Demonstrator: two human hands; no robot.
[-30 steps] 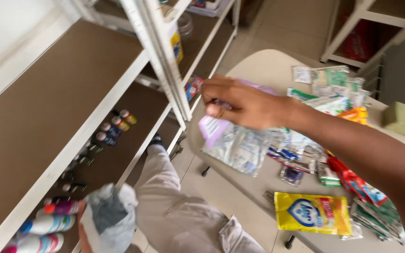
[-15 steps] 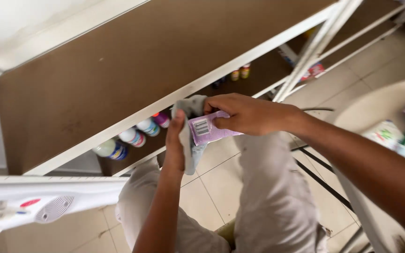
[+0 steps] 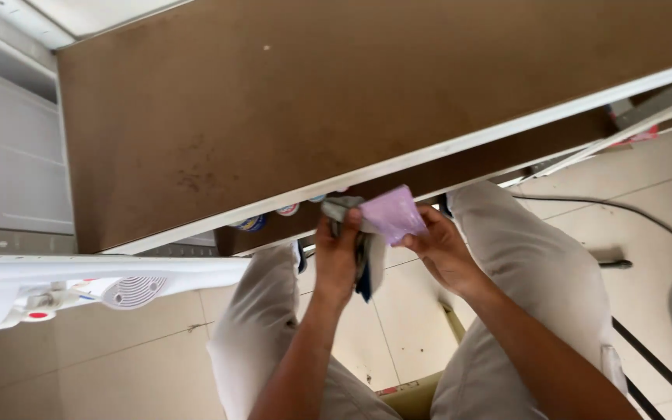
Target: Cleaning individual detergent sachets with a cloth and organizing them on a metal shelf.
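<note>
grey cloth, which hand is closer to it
Left. The left hand grips the grey cloth directly, fingers wrapped round it. The right hand sits just beside it, holding the purple packet against the cloth's top.

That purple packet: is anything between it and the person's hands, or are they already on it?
Nothing visible stands between them. The right hand already grips the purple packet by its lower edge. The left hand holds a grey cloth pressed right against the packet. Both sit just below the white front edge of the brown shelf.
</note>
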